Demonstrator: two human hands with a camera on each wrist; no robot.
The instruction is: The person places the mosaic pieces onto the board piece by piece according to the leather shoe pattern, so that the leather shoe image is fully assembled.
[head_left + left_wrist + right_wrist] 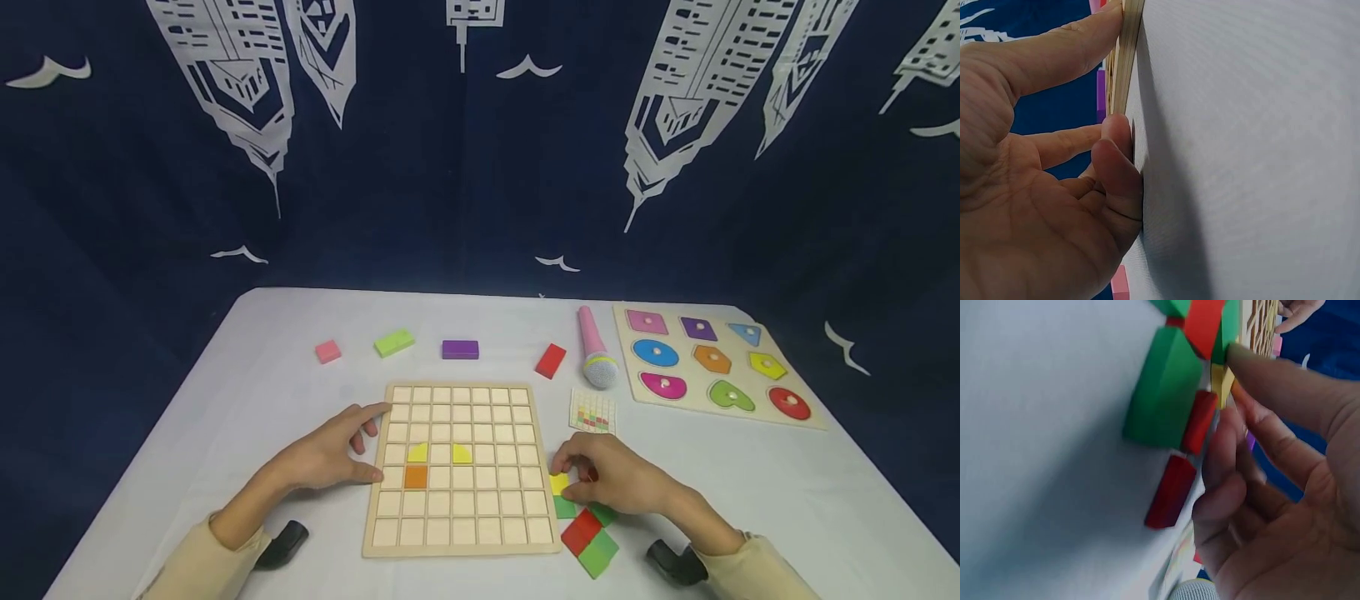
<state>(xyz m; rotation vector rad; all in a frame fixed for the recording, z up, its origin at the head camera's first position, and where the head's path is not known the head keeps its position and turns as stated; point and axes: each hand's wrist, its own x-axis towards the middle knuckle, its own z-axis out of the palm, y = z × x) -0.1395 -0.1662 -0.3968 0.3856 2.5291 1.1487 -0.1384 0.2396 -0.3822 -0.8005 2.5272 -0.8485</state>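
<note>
A wooden grid board (462, 551) lies on the white table, with two yellow rounded-corner pieces (462, 454) and an orange square block (416, 477) in its cells. My left hand (326, 450) rests against the board's left edge, thumb and index finger extended and apart; the left wrist view shows the fingertips touching the wooden rim (1127, 59). At the board's right side my right hand (618, 473) pinches a yellow block (1221, 384) between thumb and fingers. Around it lie green blocks (598, 554) and red blocks (581, 532); the hand partly hides some.
Behind the board lie a pink block (327, 352), a lime block (394, 342), a purple block (460, 350) and a red block (551, 361). A pink toy microphone (592, 337), a small pattern card (593, 411) and a shape puzzle board (705, 400) are on the right.
</note>
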